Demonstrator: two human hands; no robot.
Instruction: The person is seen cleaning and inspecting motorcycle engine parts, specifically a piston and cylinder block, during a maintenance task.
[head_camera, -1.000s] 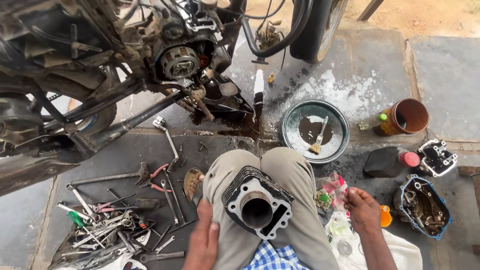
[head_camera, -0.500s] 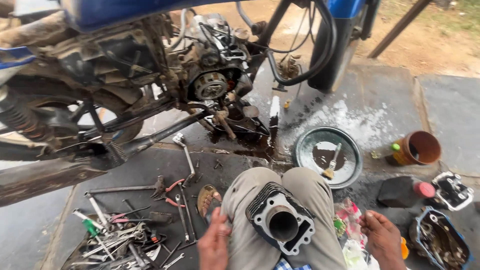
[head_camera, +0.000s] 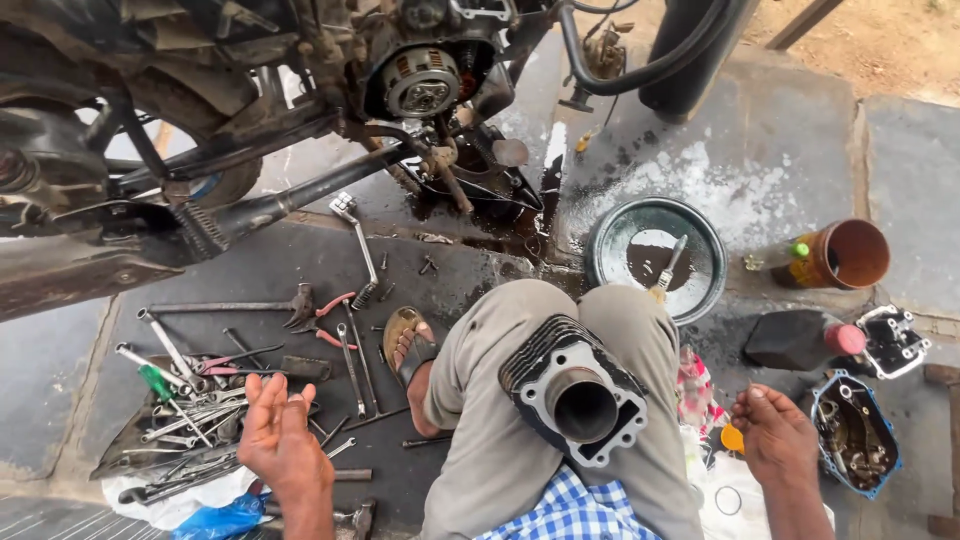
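Moved: both hands came off the cylinder block (head_camera: 572, 400), now spread wide
Left hand (head_camera: 280, 440): fingers open, empty, over the tool pile (head_camera: 200, 400) at 9 o'clock
Right hand (head_camera: 775, 435): open, empty, 3 o'clock
Block: resting unheld on the lap
Risk: probably slides off if a knee shifts

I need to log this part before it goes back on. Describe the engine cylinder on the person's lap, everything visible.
The engine cylinder is a finned metal block: dark cooling fins down its sides, a lighter grey flat face on top with small holes near the corners. A round bore with a protruding sleeve opens in the middle, dark inside. It lies tilted across the knees on grey trousers, bore toward the camera. Neither the left hand nor the right hand touches it.
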